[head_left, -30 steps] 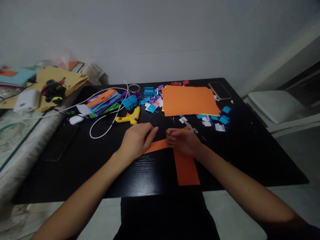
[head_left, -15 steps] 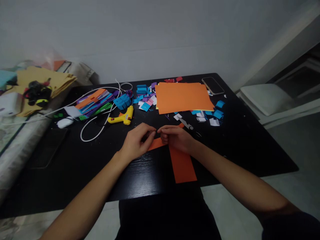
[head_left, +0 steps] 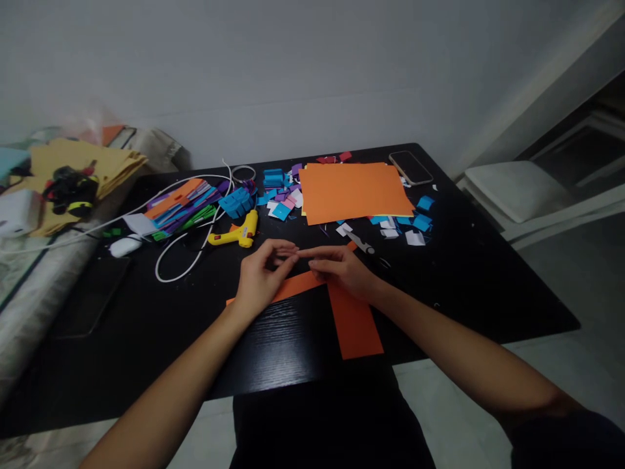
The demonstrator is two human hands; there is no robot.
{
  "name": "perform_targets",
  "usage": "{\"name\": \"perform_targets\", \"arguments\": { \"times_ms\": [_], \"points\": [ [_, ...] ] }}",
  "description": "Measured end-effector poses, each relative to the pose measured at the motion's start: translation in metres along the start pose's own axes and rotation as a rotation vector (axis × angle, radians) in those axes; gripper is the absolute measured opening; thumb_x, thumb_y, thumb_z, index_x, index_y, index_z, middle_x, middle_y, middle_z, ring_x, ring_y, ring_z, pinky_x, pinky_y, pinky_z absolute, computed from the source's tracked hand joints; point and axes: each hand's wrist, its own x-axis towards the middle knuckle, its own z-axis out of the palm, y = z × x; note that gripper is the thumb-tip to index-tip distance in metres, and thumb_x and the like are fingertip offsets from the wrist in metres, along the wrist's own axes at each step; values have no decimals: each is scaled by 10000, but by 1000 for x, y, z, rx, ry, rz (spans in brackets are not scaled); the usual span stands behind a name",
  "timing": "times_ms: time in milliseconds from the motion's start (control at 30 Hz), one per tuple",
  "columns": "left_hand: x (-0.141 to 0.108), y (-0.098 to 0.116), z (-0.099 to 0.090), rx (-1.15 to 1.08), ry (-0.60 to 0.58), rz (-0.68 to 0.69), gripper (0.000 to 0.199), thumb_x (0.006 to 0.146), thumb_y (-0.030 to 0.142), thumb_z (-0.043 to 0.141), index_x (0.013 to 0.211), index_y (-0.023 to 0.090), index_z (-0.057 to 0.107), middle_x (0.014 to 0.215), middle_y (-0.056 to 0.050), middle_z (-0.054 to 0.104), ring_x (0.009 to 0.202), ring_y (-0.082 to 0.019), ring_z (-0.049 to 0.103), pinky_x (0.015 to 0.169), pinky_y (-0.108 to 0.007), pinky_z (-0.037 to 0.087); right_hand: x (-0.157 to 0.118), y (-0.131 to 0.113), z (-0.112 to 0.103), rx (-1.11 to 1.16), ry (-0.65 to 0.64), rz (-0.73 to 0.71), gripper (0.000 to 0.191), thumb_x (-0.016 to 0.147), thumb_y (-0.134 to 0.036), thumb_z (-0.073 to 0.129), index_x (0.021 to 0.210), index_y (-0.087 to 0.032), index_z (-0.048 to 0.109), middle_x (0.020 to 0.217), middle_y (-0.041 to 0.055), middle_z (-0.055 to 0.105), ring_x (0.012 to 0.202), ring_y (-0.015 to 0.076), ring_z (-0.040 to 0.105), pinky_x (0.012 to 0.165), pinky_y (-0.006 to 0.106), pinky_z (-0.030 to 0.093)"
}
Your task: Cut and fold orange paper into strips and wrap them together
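My left hand (head_left: 262, 273) is closed, its thumb and fingertips pinched together above a long orange paper strip (head_left: 297, 285). My right hand (head_left: 347, 270) is curled, with its index finger reaching across to touch the left fingertips. Anything held between the fingers is too small or hidden to make out. A wider orange paper strip (head_left: 355, 326) runs from beneath the right hand toward the table's front edge. Just beyond the right hand lie grey-handled scissors (head_left: 361, 244), partly over a small white paper scrap.
A stack of orange sheets (head_left: 354, 192) lies at the back among coloured paper scraps. To the left are a yellow glue gun (head_left: 237, 231), a white cable (head_left: 188, 275), and bundled coloured strips (head_left: 180, 205). A phone (head_left: 411, 168) rests at the back right.
My right index finger has stretched out to meet the left fingertips, and its thumb now shows. My left fingers have shifted slightly. The orange strips stay in place; the view has moved a little.
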Motion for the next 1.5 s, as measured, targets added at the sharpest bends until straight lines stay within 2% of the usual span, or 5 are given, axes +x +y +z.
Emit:
{"name": "perform_targets", "arguments": {
  "times_ms": [233, 567, 1000, 1300, 1500],
  "points": [
    [3, 2, 1, -109, 55, -119, 246, 786, 295, 853, 968, 184, 730, 903, -38, 766, 790, -153, 703, 691, -257, 548, -1, -1, 2, -2, 6, 25, 313, 790, -294, 774, 1092, -230, 829, 643, -25, 640, 628, 134, 534, 618, 306, 372],
    [6, 2, -1, -279, -29, -270, 255, 742, 302, 865, 922, 173, 738, 759, -7, 699, 695, -128, 645, 685, -260, 544, -2, -2, 1, 10, -9, 38, 317, 785, -308, 774, 1083, -222, 839, 634, -20, 640, 628, 131, 530, 629, 305, 369],
    [6, 0, 1, -266, -20, -237, 247, 762, 304, 854, 928, 176, 724, 816, -15, 721, 724, -132, 659, 715, -268, 540, -2, -3, 3, 22, 0, 58, 342, 765, -298, 789, 1097, -230, 834, 639, -23, 647, 628, 134, 535, 633, 313, 383],
    [5, 6, 1, -221, -13, -239, 230, 750, 323, 864, 845, 175, 715, 728, 6, 675, 653, -121, 599, 652, -255, 491, -2, -2, 2, 28, 10, 62, 347, 761, -300, 793, 1099, -227, 830, 638, -25, 638, 631, 134, 533, 640, 310, 386],
    [3, 2, 1, -185, 15, -184, 148, 831, 277, 774, 879, 193, 661, 726, 26, 599, 642, -115, 554, 621, -243, 440, 0, -4, 1, 79, 59, 13, 240, 762, -285, 784, 991, -221, 816, 641, -33, 610, 603, 127, 513, 614, 302, 384]
  ]
}}
